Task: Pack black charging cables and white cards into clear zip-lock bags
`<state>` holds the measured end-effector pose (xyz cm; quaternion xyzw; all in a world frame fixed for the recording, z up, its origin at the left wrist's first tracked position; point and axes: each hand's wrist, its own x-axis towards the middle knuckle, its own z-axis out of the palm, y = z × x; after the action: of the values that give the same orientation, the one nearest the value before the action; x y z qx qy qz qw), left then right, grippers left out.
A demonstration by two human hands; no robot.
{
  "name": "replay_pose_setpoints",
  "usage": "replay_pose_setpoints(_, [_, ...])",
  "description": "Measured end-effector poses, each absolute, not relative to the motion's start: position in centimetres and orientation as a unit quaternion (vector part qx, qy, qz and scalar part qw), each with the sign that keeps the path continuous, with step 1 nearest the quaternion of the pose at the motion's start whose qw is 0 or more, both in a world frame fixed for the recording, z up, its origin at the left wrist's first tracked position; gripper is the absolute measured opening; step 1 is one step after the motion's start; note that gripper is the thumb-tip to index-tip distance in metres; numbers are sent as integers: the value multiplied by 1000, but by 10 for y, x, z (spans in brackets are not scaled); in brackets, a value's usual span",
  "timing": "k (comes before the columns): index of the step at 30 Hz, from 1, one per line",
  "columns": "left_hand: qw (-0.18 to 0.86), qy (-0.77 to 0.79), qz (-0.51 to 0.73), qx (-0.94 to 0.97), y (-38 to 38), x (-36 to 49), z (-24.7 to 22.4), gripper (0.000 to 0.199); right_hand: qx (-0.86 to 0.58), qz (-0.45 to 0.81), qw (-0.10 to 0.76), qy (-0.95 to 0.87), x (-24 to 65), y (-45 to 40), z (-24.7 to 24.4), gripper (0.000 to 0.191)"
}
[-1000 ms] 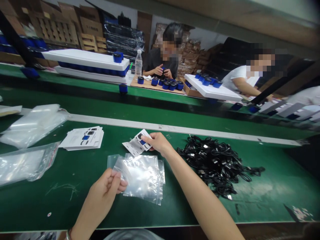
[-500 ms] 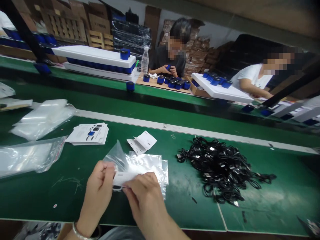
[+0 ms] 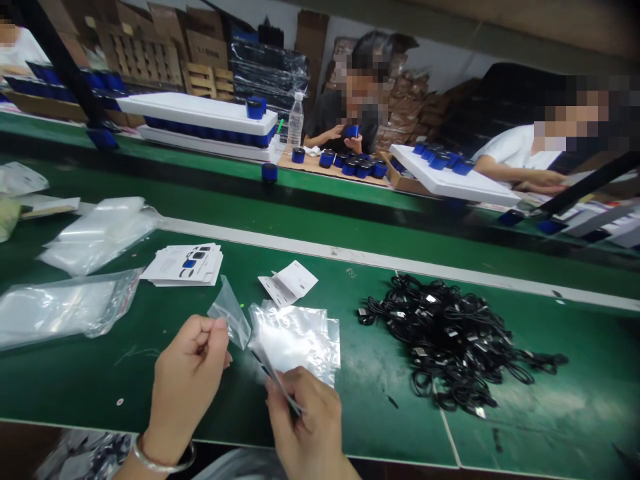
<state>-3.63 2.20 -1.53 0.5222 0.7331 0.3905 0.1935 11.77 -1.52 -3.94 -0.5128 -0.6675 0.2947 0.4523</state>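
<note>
Spanning the lower frame, a green workbench lies before the wearer, with a second green bench beyond it. Wooden pallets and cardboard sheets stand against the wall at upper left. Black plastic-wrapped stock stands at top centre. One co-worker sits at top centre holding a blue cylinder in both hands, behind a row of similar cylinders on a cardboard sheet. A second co-worker sits at right, beside a white foam tray.

On the near bench, a black cable pile occupies the right. Loose plastic bags lie at left. A leaflet stack and a white card lie at centre. A stack of clear zip bags lies below the card.

The left hand is raised at lower centre, its fingers pressed together and pinching a clear bag by one corner. The right hand lies just below the stack, its fingers curled and pinching a thin strip, whose identity cannot be determined.
</note>
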Motion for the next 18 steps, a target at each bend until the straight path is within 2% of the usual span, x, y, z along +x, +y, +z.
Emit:
replay_pose_setpoints(4, [171, 717, 376, 561, 17, -32, -14, 28, -421, 129, 455, -774, 121, -16, -42, 23])
replay_pose_setpoints(10, [109, 675, 350, 640, 10, -21, -15, 19, -474, 55, 382, -792, 118, -8, -43, 18])
replay_pose_setpoints(14, [67, 619, 339, 706, 5, -13, -22, 23, -533, 91, 331, -773, 118, -3, -35, 17])
replay_pose_setpoints(18, [53, 555, 330, 762, 3, -10, -28, 21, -550, 226, 279, -754, 127, -1, -16, 19])
